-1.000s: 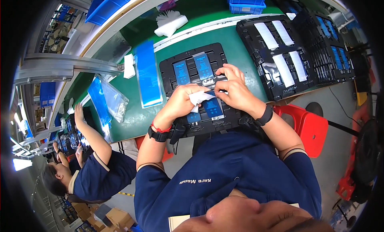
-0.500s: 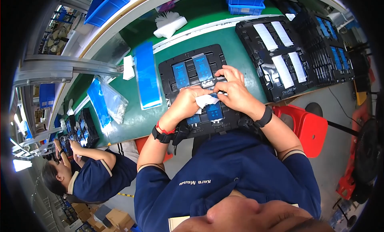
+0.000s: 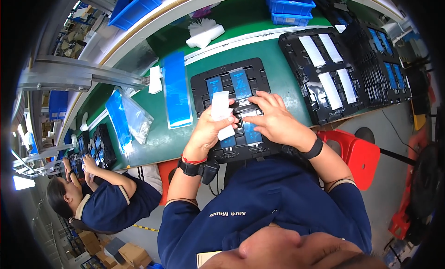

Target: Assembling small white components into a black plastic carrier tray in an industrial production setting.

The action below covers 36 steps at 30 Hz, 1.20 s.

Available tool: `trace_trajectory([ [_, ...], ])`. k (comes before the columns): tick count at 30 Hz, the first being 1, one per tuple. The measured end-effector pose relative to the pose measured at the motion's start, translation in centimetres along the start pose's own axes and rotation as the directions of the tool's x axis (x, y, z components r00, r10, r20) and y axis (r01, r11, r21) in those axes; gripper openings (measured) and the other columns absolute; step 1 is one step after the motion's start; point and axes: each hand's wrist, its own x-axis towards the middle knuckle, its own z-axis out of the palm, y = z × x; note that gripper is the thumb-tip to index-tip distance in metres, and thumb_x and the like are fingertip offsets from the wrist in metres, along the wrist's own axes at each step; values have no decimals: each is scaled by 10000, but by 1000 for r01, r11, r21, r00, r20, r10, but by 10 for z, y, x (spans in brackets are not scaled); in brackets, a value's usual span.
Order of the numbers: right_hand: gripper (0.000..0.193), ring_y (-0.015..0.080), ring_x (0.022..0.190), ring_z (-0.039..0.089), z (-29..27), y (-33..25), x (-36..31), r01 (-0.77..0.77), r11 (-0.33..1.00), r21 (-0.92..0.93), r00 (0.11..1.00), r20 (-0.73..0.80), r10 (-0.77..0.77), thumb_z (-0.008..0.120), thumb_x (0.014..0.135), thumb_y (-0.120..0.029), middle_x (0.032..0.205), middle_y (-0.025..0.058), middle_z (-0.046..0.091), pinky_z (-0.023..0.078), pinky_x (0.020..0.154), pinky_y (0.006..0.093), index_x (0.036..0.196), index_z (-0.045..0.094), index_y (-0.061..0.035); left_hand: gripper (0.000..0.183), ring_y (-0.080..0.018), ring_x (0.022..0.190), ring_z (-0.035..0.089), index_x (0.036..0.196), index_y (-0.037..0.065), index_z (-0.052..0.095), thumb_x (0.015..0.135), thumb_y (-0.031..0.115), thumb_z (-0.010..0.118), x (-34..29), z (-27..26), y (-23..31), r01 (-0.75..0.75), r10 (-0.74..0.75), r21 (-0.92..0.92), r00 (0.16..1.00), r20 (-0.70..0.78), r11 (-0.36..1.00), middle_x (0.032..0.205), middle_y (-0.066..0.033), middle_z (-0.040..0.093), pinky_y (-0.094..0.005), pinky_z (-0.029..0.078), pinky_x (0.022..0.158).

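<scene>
A black moulded tray (image 3: 232, 154) lies in front of me at the table's edge, with several flat blue battery packs set in it. One pack (image 3: 240, 85) is in the far right pocket, another (image 3: 214, 86) in the far left one. My left hand (image 3: 207, 131) is closed on a crumpled white wipe (image 3: 221, 105), held above the tray's left side and partly covering the packs there. My right hand (image 3: 278, 121) has its fingers apart and rests over the near right pack (image 3: 252, 136), with nothing visible in its grip.
To the right stands another black tray (image 3: 309, 79) with white strips on its packs, beside stacked black trays (image 3: 378, 60). Blue film sheets (image 3: 177, 95) and a clear bag (image 3: 137, 116) lie left. A co-worker (image 3: 111, 195) sits further left; a red stool (image 3: 359, 160) stands right.
My left hand has drawn back left and lifted the white wipe off the near right pack. My right hand's fingers have spread and moved away from the left hand.
</scene>
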Motion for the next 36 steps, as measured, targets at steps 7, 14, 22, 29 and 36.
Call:
trace_trajectory([
  [7,315,331,1203,411,6,-2,-1,-71,996,-45,996,-51,69,716,703,-119,1187,146,536,281,1005,461,1012,672,-79,468,-216,825,635,1189,-7,452,761,-57,636,-4,5,-7,48,-26,-220,995,101,974,941,-93,585,-336,549,724],
  [14,188,103,672,591,2,-7,21,-305,789,533,897,-116,426,752,734,-149,731,63,634,462,582,256,791,627,-21,416,-188,787,634,1175,12,451,808,10,645,1,16,-25,-46,57,-87,990,132,995,963,-100,599,-313,541,723],
  [22,125,95,637,599,13,0,21,-345,699,626,893,-10,450,713,767,-109,682,68,650,462,572,252,753,666,6,357,-156,746,638,1121,-4,529,797,29,676,-7,28,-16,1,5,-83,997,71,997,909,-73,615,-296,545,709],
  [29,106,87,687,595,11,8,10,-304,782,544,923,-36,384,627,836,-76,730,63,664,468,625,240,811,658,23,276,-166,784,620,1058,21,617,796,65,690,-22,-5,1,-35,77,317,989,-122,948,823,-68,648,-298,497,676],
  [36,125,43,624,484,12,15,2,-378,659,650,908,123,399,602,862,-78,646,-7,565,408,555,231,811,616,35,337,-273,811,587,1015,69,665,685,-1,678,-4,-35,20,-439,184,878,895,407,190,811,-101,582,-342,469,707],
])
